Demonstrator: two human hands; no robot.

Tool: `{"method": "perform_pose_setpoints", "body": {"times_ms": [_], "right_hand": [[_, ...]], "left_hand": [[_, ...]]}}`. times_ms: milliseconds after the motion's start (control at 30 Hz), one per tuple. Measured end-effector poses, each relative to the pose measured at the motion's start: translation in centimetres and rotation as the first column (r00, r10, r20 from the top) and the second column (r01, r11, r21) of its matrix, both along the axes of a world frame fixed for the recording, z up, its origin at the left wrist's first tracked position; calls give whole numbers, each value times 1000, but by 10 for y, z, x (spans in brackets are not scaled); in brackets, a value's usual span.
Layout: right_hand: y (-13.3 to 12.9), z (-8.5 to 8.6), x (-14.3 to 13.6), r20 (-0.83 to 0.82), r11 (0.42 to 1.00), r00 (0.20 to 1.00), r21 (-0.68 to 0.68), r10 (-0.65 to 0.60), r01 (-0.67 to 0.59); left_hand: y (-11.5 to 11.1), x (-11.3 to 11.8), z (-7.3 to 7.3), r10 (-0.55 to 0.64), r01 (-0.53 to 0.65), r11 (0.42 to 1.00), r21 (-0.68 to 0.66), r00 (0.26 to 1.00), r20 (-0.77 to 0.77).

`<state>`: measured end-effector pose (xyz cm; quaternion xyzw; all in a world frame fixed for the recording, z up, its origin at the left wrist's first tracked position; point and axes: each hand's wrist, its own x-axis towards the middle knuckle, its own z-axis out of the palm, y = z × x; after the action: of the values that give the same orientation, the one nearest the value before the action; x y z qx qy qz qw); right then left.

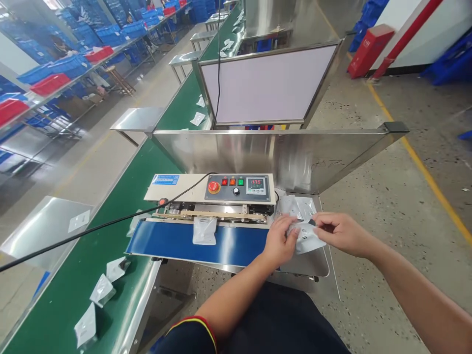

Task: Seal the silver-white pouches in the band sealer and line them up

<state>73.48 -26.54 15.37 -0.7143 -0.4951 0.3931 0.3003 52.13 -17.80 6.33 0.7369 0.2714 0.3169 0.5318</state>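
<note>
A silver-white pouch is held between my two hands, to the right of the sealing machine. My left hand grips its left top edge, and my right hand pinches its upper right corner. More pouches lie just behind it on the metal side plate. Another pouch hangs from the machine's sealing strip over the blue belt. The machine's display and button lights are lit.
A green conveyor runs diagonally along the left, carrying several pouches. A metal partition stands behind the machine, and a black cable crosses in front of it at left.
</note>
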Motion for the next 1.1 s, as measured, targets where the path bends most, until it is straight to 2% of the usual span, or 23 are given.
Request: {"method": "perform_pose_setpoints", "body": {"times_ms": [33,100,200,333,400,467,533,600,667,767,833,867,900,1000,1100], "right_hand": [[-4,-2,-6,-42,1000,999,3,-26,26],[-15,-15,-20,-134,987,978,-6,-159,159],[-34,-48,-43,-241,924,894,-33,-377,380],[-49,-89,-71,-153,863,849,-65,-506,502],[-46,-102,-79,-154,815,800,-128,-579,565],[-36,-110,-84,-229,764,729,-203,-645,612],[-20,-113,-90,-320,743,671,-247,-668,622],[-2,-114,-98,-377,752,653,-269,-657,602],[12,-114,-105,-402,782,671,-293,-623,550],[20,-115,-113,-402,816,711,-329,-577,476],[16,-117,-113,-374,835,754,-349,-540,425],[13,-119,-111,-356,846,781,-364,-513,390],[11,-120,-109,-341,858,811,-381,-476,343],[15,-117,-113,-321,900,891,-398,-320,179],[37,-99,-144,-344,938,933,-346,-106,-21]], "left_hand": [[-1,0,-1,-25,24,998,-61,1000,-14],[-3,-4,-3,-28,16,981,-196,998,-56],[-7,-17,-6,40,-76,936,-344,993,-111],[-5,-33,-12,45,-107,879,-464,989,-144],[1,-37,-18,50,-154,792,-591,981,-190],[10,-40,-25,76,-224,664,-713,969,-234],[21,-44,-30,109,-276,554,-785,960,-259],[31,-50,-33,148,-308,495,-812,951,-270],[38,-61,-33,190,-339,476,-811,941,-281],[37,-82,-34,285,-385,516,-766,920,-270],[32,-97,-34,417,-453,531,-716,876,-245],[29,-106,-35,505,-508,514,-691,831,-234],[26,-116,-35,596,-569,475,-671,769,-231],[19,-154,-31,796,-699,291,-653,555,-240],[13,-205,-23,898,-740,131,-660,370,-237]]}}
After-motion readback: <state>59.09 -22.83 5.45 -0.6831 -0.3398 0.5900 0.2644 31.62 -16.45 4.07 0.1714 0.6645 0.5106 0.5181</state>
